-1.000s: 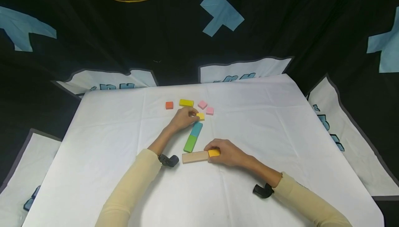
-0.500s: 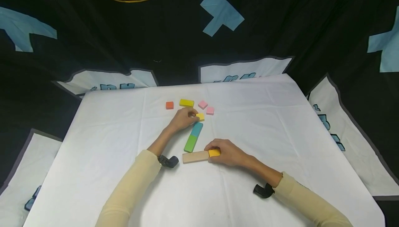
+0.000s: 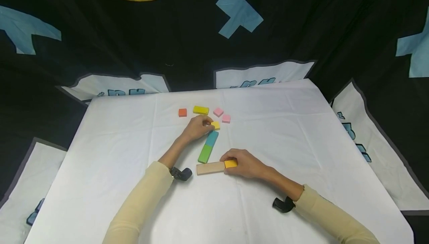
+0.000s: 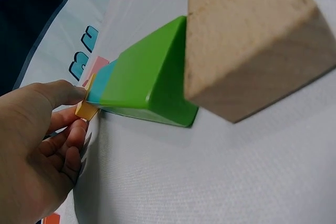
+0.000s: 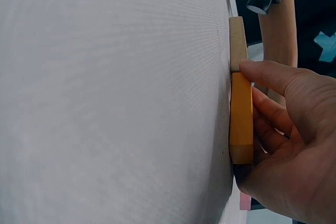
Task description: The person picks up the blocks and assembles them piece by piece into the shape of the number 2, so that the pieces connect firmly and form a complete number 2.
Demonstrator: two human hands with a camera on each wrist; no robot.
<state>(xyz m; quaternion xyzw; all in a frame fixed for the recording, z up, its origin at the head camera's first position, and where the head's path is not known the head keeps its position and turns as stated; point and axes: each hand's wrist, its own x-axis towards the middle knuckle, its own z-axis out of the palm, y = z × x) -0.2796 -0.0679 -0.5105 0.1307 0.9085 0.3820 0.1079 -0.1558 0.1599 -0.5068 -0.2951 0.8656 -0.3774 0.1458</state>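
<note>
My left hand pinches a small yellow block between thumb and fingers at the far end of a teal block. A green block continues the teal one in a straight, slanting row toward me. In the left wrist view, the yellow block meets the teal end. My right hand holds an orange-yellow block lengthwise against the right end of a plain wooden block. The right wrist view has my thumb at the seam, with fingers behind the orange-yellow block.
Beyond my left hand lie a red block, an olive-yellow block and two pink blocks. A white cloth covers the table. Dark fabric with light blue patches hangs behind it.
</note>
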